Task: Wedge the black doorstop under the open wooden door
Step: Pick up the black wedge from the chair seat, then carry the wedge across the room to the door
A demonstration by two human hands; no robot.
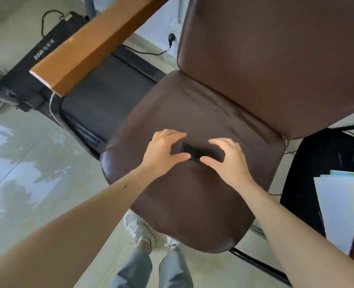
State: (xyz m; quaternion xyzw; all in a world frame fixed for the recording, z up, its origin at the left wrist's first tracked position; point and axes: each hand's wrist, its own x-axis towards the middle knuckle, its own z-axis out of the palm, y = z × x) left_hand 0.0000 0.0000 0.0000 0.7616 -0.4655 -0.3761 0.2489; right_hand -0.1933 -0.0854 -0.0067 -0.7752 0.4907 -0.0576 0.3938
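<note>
Pickup is the step in hand, I judge — my left hand (pixel 163 151) pinches the left end of the black doorstop (pixel 189 151) on the brown chair seat (pixel 192 204); my right hand (pixel 226 161) curls open at its other end. Next: lift with 1 hand, find the door — none visible.

- An office or home study: brown leather office chair (pixel 213 125) at centre.
- Wooden desk edge (pixel 93 44) just beside the chair.
- Papers (pixel 338 204) near it.
- Black treadmill (pixel 101 96) beside it.
</note>
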